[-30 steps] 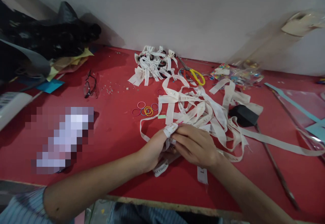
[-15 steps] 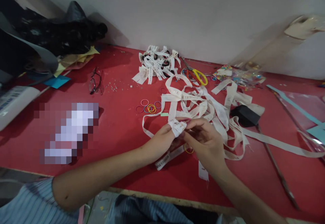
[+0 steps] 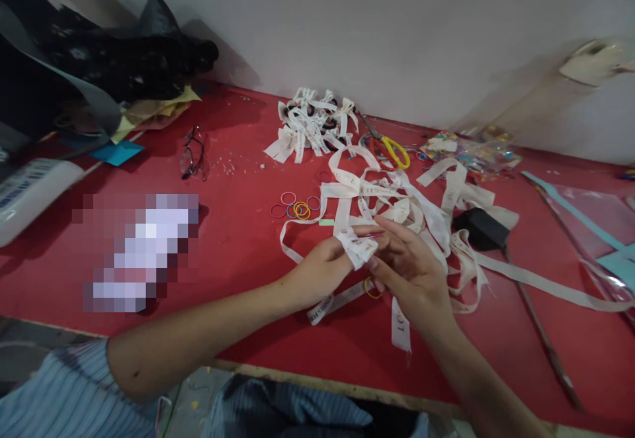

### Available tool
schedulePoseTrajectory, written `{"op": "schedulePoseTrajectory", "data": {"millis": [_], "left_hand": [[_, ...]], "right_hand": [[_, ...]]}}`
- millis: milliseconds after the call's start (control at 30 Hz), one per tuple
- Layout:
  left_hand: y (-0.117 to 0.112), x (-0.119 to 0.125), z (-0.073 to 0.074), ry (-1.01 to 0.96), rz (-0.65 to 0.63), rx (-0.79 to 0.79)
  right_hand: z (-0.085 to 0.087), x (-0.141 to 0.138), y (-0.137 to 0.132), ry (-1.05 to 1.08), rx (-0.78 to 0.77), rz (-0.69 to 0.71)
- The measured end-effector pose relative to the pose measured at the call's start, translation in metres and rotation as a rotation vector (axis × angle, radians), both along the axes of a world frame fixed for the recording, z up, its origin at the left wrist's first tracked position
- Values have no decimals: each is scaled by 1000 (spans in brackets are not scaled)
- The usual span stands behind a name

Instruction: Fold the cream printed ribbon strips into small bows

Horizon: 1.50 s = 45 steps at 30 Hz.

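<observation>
My left hand (image 3: pixel 322 272) is closed on a folded piece of white printed ribbon (image 3: pixel 360 249), pinching it by the fingertips. Touching the same fold from the right, my right hand (image 3: pixel 414 272) has its fingers curled, and a small yellow rubber band (image 3: pixel 370 288) hangs under them. Loose ribbon ends trail down onto the red table (image 3: pixel 238 253) below both hands. Just behind my hands lies a tangled heap of white ribbon (image 3: pixel 397 206).
A pile of finished white bows (image 3: pixel 312 127) lies by the wall, with yellow-handled scissors (image 3: pixel 389 149) to its right. Small coloured rubber bands (image 3: pixel 295 206), eyeglasses (image 3: pixel 192 153), a black box (image 3: pixel 481 226), a thin rod (image 3: pixel 538 332), a packet of bands (image 3: pixel 469 150) and a black bag (image 3: pixel 109 61) lie around.
Both hands have lifted slightly and shifted right. My right hand has opened from covering the ribbon to working it with the fingertips, and the yellow band now shows beneath it.
</observation>
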State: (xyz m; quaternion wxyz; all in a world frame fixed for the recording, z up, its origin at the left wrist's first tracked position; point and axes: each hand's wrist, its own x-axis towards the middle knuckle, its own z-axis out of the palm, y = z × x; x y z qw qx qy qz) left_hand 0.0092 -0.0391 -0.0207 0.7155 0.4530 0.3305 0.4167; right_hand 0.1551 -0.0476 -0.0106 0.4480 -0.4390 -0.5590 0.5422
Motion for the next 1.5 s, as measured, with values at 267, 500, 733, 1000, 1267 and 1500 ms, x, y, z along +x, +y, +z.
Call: {"op": "schedulePoseTrajectory", "data": {"millis": [267,500,733,1000,1267,1500], "left_hand": [[4,-5,-2,-15,0,191],[7,-8,-3,1,42,138],[9,-8,-1,19,59,138],[5,-12,3,19,56,104],[3,-16,8,95,117,219],[2,-13,8,-74,116,43]], "right_hand": [[-4,5,1,-172,26,-20],[0,3,0,-132,-122,56],[0,4,0,-137,-80,115],[8,3,2,-194,-159,196],[-3,10,6,-11,-402,357],[-2,8,7,67,-501,350]]}}
